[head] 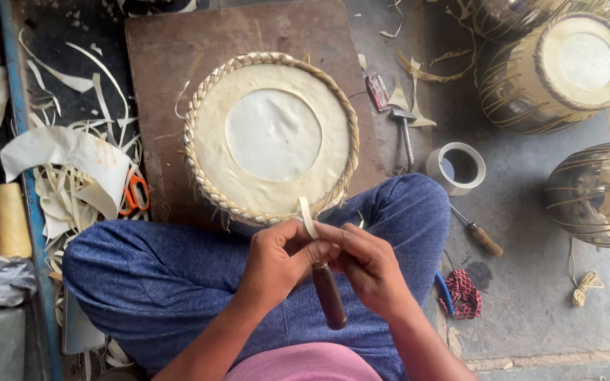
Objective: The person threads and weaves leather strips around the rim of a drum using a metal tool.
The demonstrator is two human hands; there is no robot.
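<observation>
Concrete floor, scraps all around; drum head (272, 137) on the wooden board (171, 63) just beyond your hands; left hand (277, 257) pinches the hide strip (308, 216) and grips the brown-handled tool (329, 295); right hand (370, 264) pinches the strip too; keep it taut, fingers clear.

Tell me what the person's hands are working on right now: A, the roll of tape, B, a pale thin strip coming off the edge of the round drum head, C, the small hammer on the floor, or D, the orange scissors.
B: both the left hand and the right hand pinch the pale strip at the woven edge of the drum head; a dark wooden tool handle sticks out below them.
</observation>
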